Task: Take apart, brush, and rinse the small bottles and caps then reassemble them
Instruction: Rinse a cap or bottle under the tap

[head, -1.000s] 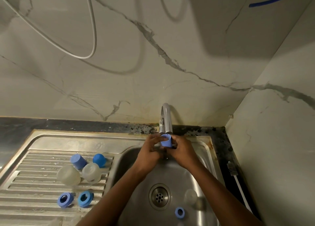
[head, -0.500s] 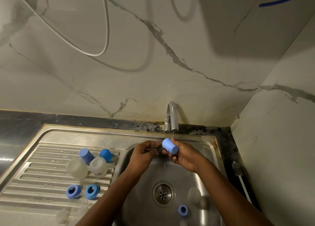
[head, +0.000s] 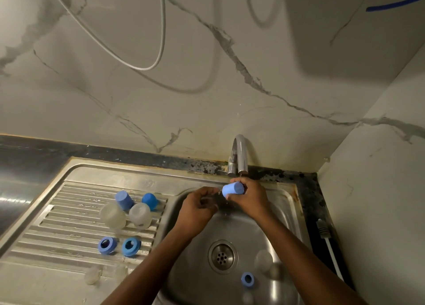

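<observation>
Right hand [head: 250, 199] grips the blue cap [head: 232, 188], fingers wrapped round its far end, directly below the tap [head: 239, 148] spout at the sink's [head: 287, 212] 12 o'clock edge. The cap's long axis lies near level, roughly 9-to-3 o'clock, and the free end pokes out toward 9, straight at the left hand [head: 197, 204]. That hand sits just beside it at about 8 o'clock from the cap, fingers curled. It may pinch something thin and dark, but that's too blurred, so I can't tell. I also can't tell whether the cap's exposed end is the open mouth. My read: this is the rinse/brush step on this cap, and the next move works along that axis from the 9 o'clock side, so the left hand is the nearer one. Other parts wait on the drainboard [head: 69, 212] at 9 o'clock. A blue ring [head: 247, 280] and a clear bottle [head: 263, 260] lie in the basin toward 5 o'clock of the drain.
</observation>
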Demonstrator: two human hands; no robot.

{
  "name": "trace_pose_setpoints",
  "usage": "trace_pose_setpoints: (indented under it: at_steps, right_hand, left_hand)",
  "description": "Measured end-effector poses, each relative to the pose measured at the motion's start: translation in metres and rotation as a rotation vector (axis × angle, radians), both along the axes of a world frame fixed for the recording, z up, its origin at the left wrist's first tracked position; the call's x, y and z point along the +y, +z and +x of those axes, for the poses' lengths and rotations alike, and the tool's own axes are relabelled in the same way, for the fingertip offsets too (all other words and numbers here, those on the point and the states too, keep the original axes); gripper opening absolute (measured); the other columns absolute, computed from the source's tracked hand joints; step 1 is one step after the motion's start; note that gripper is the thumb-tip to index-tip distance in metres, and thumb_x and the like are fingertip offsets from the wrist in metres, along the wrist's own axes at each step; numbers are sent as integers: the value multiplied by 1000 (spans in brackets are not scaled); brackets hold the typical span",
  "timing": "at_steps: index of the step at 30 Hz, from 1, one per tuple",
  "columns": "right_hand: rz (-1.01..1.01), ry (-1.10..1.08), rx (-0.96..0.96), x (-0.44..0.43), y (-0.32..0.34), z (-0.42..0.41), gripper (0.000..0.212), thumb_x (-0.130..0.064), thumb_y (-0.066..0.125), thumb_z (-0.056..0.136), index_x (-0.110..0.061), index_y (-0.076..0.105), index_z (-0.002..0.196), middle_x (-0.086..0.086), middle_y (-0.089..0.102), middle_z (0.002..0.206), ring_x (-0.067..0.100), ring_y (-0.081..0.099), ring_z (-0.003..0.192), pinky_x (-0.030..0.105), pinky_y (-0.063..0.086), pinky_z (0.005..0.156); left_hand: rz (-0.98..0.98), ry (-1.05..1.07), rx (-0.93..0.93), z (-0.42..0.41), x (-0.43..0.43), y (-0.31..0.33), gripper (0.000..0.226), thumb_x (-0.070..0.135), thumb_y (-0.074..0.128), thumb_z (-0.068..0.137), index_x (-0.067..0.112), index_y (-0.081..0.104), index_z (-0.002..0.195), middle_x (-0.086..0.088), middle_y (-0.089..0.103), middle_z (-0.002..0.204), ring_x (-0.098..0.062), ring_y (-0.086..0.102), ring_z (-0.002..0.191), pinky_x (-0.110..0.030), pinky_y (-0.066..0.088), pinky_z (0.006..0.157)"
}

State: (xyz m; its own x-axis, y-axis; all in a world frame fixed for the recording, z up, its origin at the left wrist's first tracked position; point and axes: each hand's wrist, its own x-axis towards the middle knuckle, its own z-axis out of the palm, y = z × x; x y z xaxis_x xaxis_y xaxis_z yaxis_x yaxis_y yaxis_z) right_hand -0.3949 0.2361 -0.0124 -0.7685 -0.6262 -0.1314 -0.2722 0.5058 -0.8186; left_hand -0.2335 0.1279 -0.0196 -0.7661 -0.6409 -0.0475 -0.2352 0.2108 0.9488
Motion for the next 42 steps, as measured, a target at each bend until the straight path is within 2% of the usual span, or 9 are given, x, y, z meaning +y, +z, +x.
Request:
trace_pose_setpoints:
  at_steps: [2,3,8,14,20,26,33,39,42]
  right_hand:
    - [-6,21,-31,3,-5,8,50,-11,92,75,-19,68,118,0,72,112,18,68,102,20,49,76]
    - [-7,25,-42,4,-7,14,50,-12,93,73,-22,65,113,-3,71,109,15,68,97,18,47,72]
    - [-70,55,-90,4,-11,40,50,-12,96,70,-32,64,104,-10,73,104,10,69,94,23,56,76]
    - [-182,118,-31,-7,-2,82,51,-19,92,77,-30,70,121,-14,73,115,2,68,104,17,55,85]
    - [-192,177,15,-28,7,130,52,-24,88,81,-32,70,130,-16,70,121,0,64,103,10,51,79]
    - [-168,212,-28,-47,15,162,53,-25,89,81,-36,68,129,-20,70,118,4,64,99,20,55,81]
    - [-157,178,-110,-54,6,187,20,-24,83,89,-32,79,107,-21,78,98,-3,70,93,20,54,81]
    - [-160,158,-93,-55,-8,199,18,-24,82,90,-34,79,104,-20,78,99,0,73,95,27,59,87]
    - [-155,144,-88,-55,-13,203,17,-22,83,90,-32,80,103,-19,79,98,2,74,95,27,59,87]
  left_hand:
    - [-85,-42,-8,4,1,2,64,-3,75,86,50,61,120,41,69,109,14,65,108,-4,50,85]
    - [-117,-52,-17,8,1,1,68,-3,76,84,51,60,122,41,68,111,15,64,111,-5,50,87]
    - [-77,-89,-47,26,-2,-2,65,-5,72,83,25,63,140,14,69,131,1,64,122,-27,54,106]
    - [87,-12,69,62,-15,8,31,22,75,97,33,70,126,14,79,112,-2,73,105,-24,60,92]
    - [33,53,46,105,-39,7,35,47,83,90,33,74,121,17,78,107,0,71,102,-16,57,83]
    - [29,182,76,146,-81,14,32,35,87,88,24,77,116,9,80,102,-9,76,97,-29,61,84]
    - [-10,279,83,201,-161,27,28,30,87,89,24,77,114,10,81,100,-8,76,92,-26,62,79]
    - [-103,369,4,239,-220,7,27,30,86,89,33,71,111,15,77,99,4,72,91,-18,55,76]
    - [-104,379,-43,247,-237,-12,31,26,88,86,32,71,112,16,76,103,0,73,92,-17,54,77]
